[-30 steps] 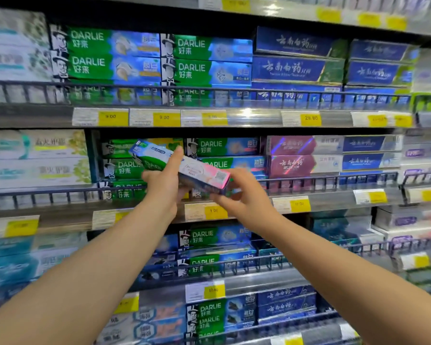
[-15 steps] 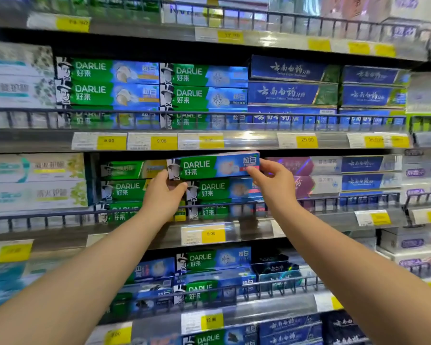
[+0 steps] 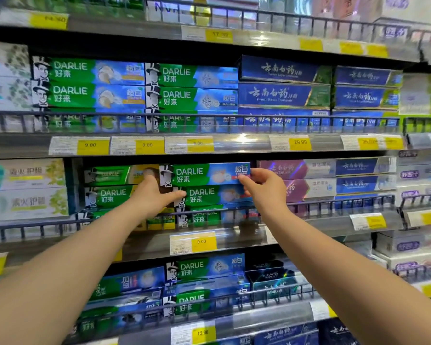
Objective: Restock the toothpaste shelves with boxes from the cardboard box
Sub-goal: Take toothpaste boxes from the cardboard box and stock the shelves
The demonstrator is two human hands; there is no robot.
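A green and blue Darlie toothpaste box lies level on top of a stack of the same boxes on the middle shelf, label facing out. My left hand grips its left end, with the fingers behind the box and the thumb under it. My right hand pinches its right end. The cardboard box is not in view.
A wire rail runs along the front of the middle shelf. Another Darlie stack sits to the left and purple boxes to the right. Full shelves above and below carry more toothpaste. Yellow price tags line the shelf edges.
The box was tilted in front of the shelf a second ago. Both hands have turned it level and set it on top of the Darlie stack.
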